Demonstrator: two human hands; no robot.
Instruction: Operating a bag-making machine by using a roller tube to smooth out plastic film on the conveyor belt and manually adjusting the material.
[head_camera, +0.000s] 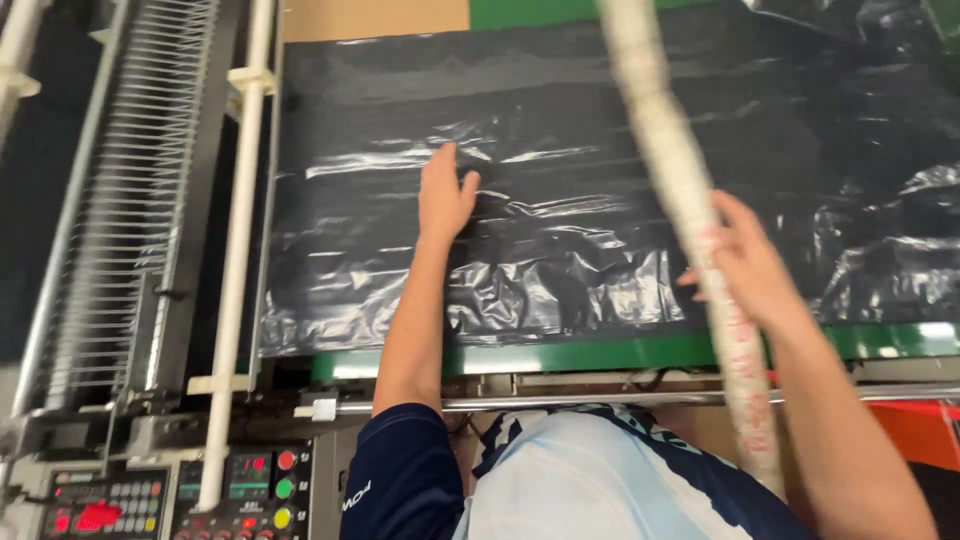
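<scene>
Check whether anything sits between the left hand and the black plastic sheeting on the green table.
Nothing visible does. The left hand already lies flat on the black plastic sheeting, palm down. The right hand holds a long whitish roll that crosses above the sheeting further right, clear of the left hand.

The left hand (445, 195) lies flat, fingers spread, on the black plastic sheet (560, 130) covering the bench (640, 352). Right of it, the right hand (745, 262) closes around a long white roll (680, 180).
</scene>
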